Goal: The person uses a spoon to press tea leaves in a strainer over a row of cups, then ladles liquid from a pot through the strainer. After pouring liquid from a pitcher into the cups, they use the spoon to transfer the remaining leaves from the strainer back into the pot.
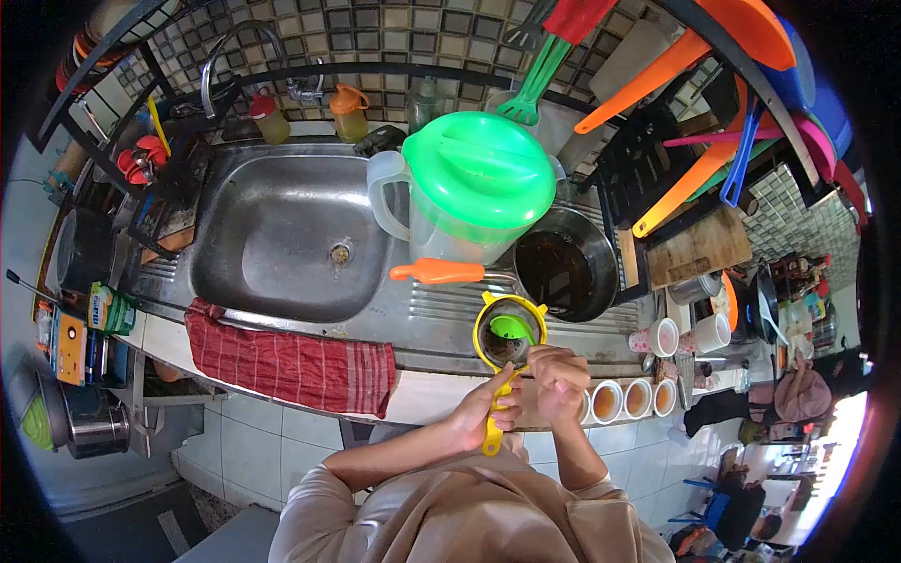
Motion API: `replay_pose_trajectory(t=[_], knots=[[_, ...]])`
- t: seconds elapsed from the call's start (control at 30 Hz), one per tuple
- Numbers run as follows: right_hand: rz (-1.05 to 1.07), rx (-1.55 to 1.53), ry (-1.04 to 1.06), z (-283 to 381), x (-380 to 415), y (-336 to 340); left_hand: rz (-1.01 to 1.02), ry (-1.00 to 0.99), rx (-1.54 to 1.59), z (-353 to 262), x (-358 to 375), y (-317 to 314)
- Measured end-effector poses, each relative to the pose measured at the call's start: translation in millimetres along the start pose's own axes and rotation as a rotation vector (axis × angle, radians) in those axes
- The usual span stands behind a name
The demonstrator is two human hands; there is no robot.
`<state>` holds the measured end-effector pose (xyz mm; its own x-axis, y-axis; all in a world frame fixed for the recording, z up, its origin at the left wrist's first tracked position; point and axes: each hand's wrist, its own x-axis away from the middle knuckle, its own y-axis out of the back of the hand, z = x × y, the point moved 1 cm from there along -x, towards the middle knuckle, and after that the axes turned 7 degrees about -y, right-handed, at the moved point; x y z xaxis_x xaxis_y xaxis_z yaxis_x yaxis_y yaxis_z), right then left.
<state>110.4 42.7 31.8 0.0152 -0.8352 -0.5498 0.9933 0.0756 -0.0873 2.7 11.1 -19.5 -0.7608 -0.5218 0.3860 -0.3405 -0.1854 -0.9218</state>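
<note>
My left hand (484, 411) is wrapped round the handle of a yellow-rimmed strainer (493, 427), low at the counter's front edge. Dark bits lie in its mesh. My right hand (560, 380) is closed on a green spoon (511, 327), whose bowl rests inside the strainer. Behind the strainer stands a clear pitcher with a green lid (483, 174). A steel pot (566, 263) holding dark liquid, with an orange-covered handle (438, 271), is beside the pitcher. Several cups of orange-brown liquid, among them one cup (607, 402), stand right of my right hand.
A steel sink (291, 235) is at the left, with a red cloth (291, 358) over the counter edge. Colourful utensils, including an orange ladle (648, 80), hang at upper right. Patterned cups (655, 338) lie on the right; a person (802, 394) is in the far right background.
</note>
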Motion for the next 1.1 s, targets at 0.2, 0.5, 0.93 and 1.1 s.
replay_pose_trajectory(t=[0.2, 0.5, 0.93, 1.1], knots=[[-0.089, -0.213, -0.169, 10, -10, 8, 0.021, -0.015, -0.035, 0, 0, -1], [0.179, -0.028, -0.403, -5, -39, 2, 0.015, 0.005, -0.022, -1, 0, 1], [-0.076, -0.208, -0.381, -14, -25, 4, -0.002, 0.018, -0.016, -2, 1, 0], [-0.165, -0.206, -0.396, -17, -22, 4, -0.008, 0.03, -0.039, -3, 1, -1]])
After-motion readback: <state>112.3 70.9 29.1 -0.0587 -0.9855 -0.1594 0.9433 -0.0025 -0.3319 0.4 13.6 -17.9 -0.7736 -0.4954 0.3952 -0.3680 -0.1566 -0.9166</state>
